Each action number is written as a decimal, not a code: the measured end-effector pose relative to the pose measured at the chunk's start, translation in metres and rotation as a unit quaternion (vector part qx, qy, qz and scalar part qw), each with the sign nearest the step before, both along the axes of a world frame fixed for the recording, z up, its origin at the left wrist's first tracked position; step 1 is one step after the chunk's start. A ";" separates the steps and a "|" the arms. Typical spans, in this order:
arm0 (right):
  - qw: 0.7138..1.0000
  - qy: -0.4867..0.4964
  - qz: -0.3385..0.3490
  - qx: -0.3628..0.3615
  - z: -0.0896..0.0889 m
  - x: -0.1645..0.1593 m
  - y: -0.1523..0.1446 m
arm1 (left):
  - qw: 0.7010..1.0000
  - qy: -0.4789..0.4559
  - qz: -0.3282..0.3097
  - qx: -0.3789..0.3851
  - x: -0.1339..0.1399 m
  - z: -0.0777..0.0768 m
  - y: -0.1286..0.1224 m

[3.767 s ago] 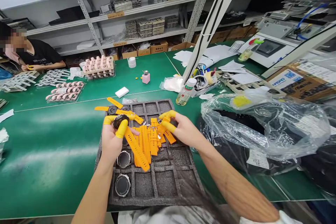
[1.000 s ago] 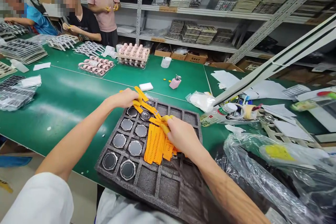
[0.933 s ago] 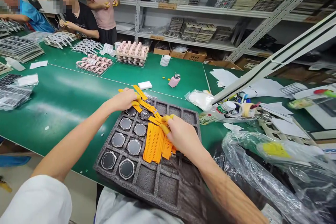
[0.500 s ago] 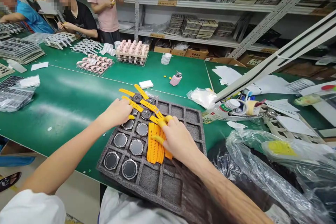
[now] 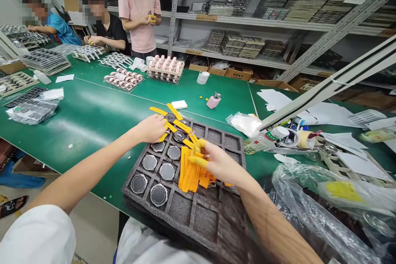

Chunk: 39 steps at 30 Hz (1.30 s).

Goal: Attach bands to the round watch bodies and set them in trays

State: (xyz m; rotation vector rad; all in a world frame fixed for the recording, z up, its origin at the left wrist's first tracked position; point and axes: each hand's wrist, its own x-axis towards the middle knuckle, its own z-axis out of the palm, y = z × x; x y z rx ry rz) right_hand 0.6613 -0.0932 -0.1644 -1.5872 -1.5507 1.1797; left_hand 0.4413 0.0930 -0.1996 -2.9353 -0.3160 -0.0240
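My left hand [image 5: 153, 128] is closed at the tray's far left corner, its curled fingers on a watch with a yellow strap [image 5: 172, 126]; the grip is partly hidden. More watches with yellow straps [image 5: 179, 135] lie crossed beside it. My right hand [image 5: 220, 160], with yellow finger covers, hovers over a pile of loose orange-yellow watch straps [image 5: 187, 173]. Its thumb and forefinger are bent with tips apart. Under both hands is a dark grey foam tray [image 5: 177, 207] with square pockets. Round strapless watch heads [image 5: 159, 194] fill several left pockets.
A pink pump bottle [image 5: 213, 100] and a white block [image 5: 179, 104] stand beyond the tray. A lamp arm [image 5: 324, 86] slants across the right, above bottles and papers. Clear plastic bags [image 5: 297, 198] crowd the tray's right side. Trays of pink-strapped watches [image 5: 166, 70] and co-workers are across the table.
The view has shifted, so the scene sits further right. My right hand has lifted and drawn slightly right, uncovering more of the loose straps. My left hand stays by the strapped watches.
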 end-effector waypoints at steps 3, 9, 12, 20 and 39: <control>0.977 0.205 -0.056 -0.011 0.014 -0.008 -0.005 | 0.999 -0.039 -0.019 0.003 -0.002 -0.010 0.000; 0.936 0.339 -0.094 0.006 0.014 -0.030 -0.008 | 0.999 -0.052 0.009 -0.010 -0.001 0.002 -0.007; 0.919 0.384 -0.091 0.001 0.004 -0.037 -0.011 | 0.986 -0.099 0.055 -0.118 -0.008 0.022 -0.011; 0.900 0.429 -0.083 -0.004 -0.011 -0.041 -0.014 | 0.771 -0.349 0.118 -0.519 0.015 0.032 -0.094; 0.855 0.510 -0.088 -0.030 -0.011 -0.039 -0.013 | 0.842 -0.362 -0.027 -0.399 0.024 0.026 -0.103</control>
